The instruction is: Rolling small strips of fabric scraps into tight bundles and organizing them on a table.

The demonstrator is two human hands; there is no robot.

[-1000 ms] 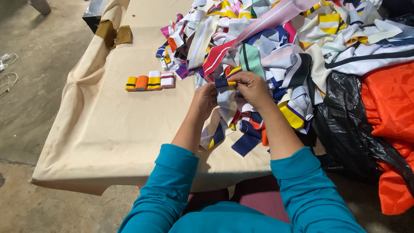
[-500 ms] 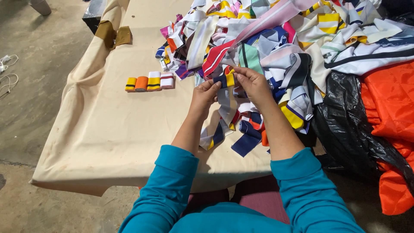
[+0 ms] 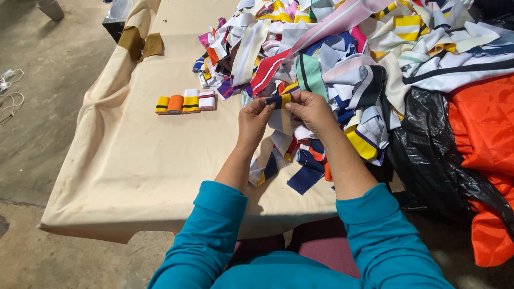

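Both hands meet over the near edge of a big heap of coloured ribbed fabric strips point(image 3: 342, 59). My left hand point(image 3: 252, 120) and my right hand point(image 3: 310, 111) pinch the top end of one striped strip point(image 3: 279, 119), navy and yellow at the top, white and grey below. The strip hangs down between my wrists. To the left, a short row of rolled strips point(image 3: 185, 101) lies on the cloth: yellow-black, orange, white-yellow and white-red rolls side by side.
The table is covered by a beige cloth point(image 3: 160, 155). A black plastic bag point(image 3: 428, 155) and an orange bag point(image 3: 484, 139) lie at the right. Brown fabric pieces point(image 3: 140, 44) sit at the far left edge. Concrete floor with white cords point(image 3: 10, 91) lies beyond.
Both hands have shifted slightly and drawn closer together on the strip's top end, which now sits folded between the fingertips.
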